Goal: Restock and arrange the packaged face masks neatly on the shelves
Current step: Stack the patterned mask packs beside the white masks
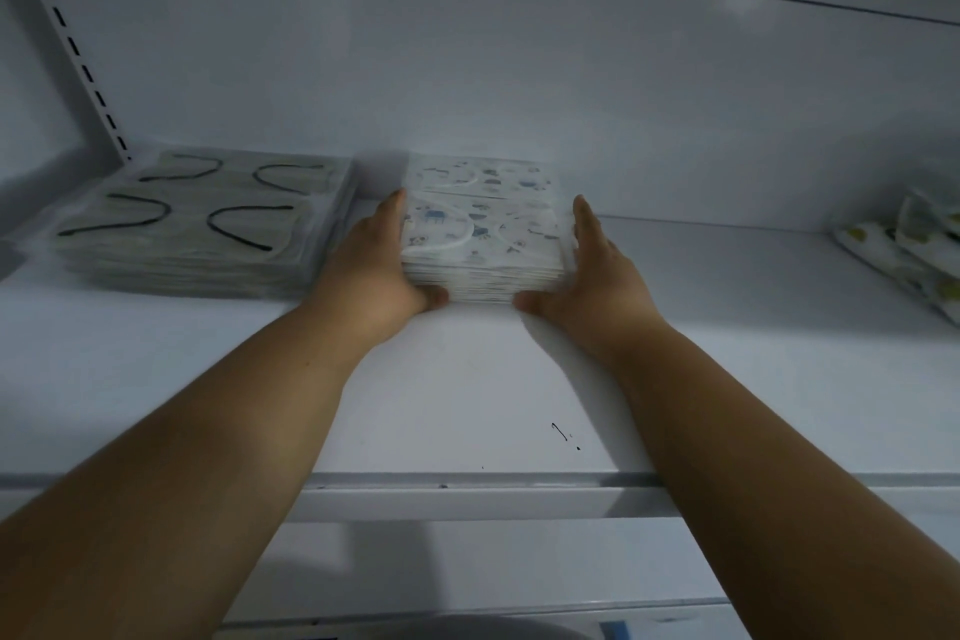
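Nearest to us were our two forearms, stretched out over the front lip of the shelf (467, 379). At the far end, our left hand (371, 270) and right hand (592, 276) had the stack (483, 234) of patterned mask packs sandwiched between them. Fingers lay straight along each side, thumbs tucked round the front corners at the bottom, so basically a flat-palmed squeeze and not a proper lift. We'd say that grip was all about squaring the edges up and keeping the slippery packs from fanning out.

The stack sat on the shelf, roughly mid-width and toward the back, not quite against the rear wall as far as we could tell. It looked to be resting on the board, not carried.

Just beside it on the left was the grey pile (202, 224) with the black ear loops, with a narrow gap where our left fingers fit. Lining up next to that pile seemed to be the point. Way off right, well apart, some loose packs (914, 250) with yellowish prints lay slumped and crooked, probably still to be tidied.
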Motion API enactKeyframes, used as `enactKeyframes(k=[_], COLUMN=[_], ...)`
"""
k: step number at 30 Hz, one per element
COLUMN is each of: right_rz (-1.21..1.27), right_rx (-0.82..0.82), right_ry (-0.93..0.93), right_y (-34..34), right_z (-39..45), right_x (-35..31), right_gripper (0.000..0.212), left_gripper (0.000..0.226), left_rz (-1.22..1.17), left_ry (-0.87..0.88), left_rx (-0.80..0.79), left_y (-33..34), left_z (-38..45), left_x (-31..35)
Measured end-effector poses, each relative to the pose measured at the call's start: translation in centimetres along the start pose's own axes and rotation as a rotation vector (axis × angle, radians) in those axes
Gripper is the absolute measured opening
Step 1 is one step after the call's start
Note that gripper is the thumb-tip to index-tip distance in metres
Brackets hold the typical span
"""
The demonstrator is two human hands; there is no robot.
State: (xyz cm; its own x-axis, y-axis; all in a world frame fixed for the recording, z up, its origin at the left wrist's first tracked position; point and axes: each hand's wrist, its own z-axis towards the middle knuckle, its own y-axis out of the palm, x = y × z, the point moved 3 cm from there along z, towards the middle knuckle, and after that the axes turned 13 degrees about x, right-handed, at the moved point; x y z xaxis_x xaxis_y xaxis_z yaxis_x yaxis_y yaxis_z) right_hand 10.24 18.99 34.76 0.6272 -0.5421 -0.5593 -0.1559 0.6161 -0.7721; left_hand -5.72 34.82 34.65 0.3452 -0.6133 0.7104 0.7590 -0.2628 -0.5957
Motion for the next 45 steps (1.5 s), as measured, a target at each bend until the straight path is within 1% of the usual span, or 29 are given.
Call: enactKeyframes(k=[2,5,9,11,13,14,15,16,18,20,21,23,26,30,33,40,43,45], right_rz=[0.004,0.016,0.04,0.153,0.264,0.275,0.258,0.193,-0.011,-0.179,-0.23,-0.277,-0.326,-0.322,-0.34,-0.294,-0.247,-0.222], right_rx=[0.0,-0.014,-0.024,-0.057,-0.047,-0.032,-0.016,-0.003,-0.016,-0.083,-0.122,-0.19,-0.246,-0.253,-0.282,-0.26,-0.207,-0.151], right_ry=[0.004,0.004,0.006,0.045,0.081,0.085,0.073,0.032,-0.126,-0.26,-0.292,-0.321,-0.338,-0.343,-0.335,-0.307,-0.276,-0.267], right_y=[0.0,0.0,0.1,0.1,-0.3,-0.7,-1.1,-1.7,-2.4,-2.1,-1.5,0.0,2.0,2.8,2.5,2.0,0.9,-0.2], right_z=[0.0,-0.1,0.0,0.0,0.1,0.2,0.4,0.8,2.0,4.0,4.9,6.2,6.8,6.9,7.1,6.8,6.8,6.6], right_x=[0.0,0.1,0.3,0.2,0.1,-0.2,-0.5,-1.0,-2.1,-3.4,-4.0,-4.8,-4.6,-3.8,-3.8,-3.8,-4.1,-4.2], right_gripper=[0.118,0.116,0.114,0.121,0.125,0.119,0.105,0.089,0.066,0.056,0.055,0.053,0.049,0.047,0.05,0.048,0.049,0.049], left_gripper=[0.103,0.096,0.094,0.093,0.097,0.1,0.099,0.094,0.072,0.054,0.048,0.04,0.035,0.041,0.041,0.047,0.041,0.042], left_rz=[0.019,-0.028,0.002,0.007,0.018,0.058,0.095,0.123,0.183,0.272,0.295,0.325,0.426,0.396,0.407,0.435,0.46,0.453], left_ry=[-0.009,-0.046,-0.029,-0.028,-0.001,0.023,0.04,0.067,0.15,0.253,0.282,0.275,0.278,0.339,0.34,0.327,0.312,0.302], left_rx=[0.0,-0.015,-0.021,-0.035,-0.012,0.014,0.039,0.056,0.054,0.021,-0.008,-0.081,-0.176,-0.167,-0.184,-0.192,-0.215,-0.215], left_y=[0.0,-0.2,-0.2,-0.2,-0.6,-1.0,-1.4,-1.7,-1.8,-1.2,-0.5,1.2,3.3,4.2,4.2,4.6,4.1,3.5], left_z=[0.1,-0.1,-0.2,-0.1,0.0,0.1,0.3,0.7,2.1,4.3,5.4,7.3,8.1,7.1,7.2,7.6,8.1,8.3], left_x=[-0.1,0.1,0.2,0.3,0.7,1.2,1.8,2.5,4.1,5.4,5.9,5.7,4.2,3.1,3.4,2.9,3.4,3.9])
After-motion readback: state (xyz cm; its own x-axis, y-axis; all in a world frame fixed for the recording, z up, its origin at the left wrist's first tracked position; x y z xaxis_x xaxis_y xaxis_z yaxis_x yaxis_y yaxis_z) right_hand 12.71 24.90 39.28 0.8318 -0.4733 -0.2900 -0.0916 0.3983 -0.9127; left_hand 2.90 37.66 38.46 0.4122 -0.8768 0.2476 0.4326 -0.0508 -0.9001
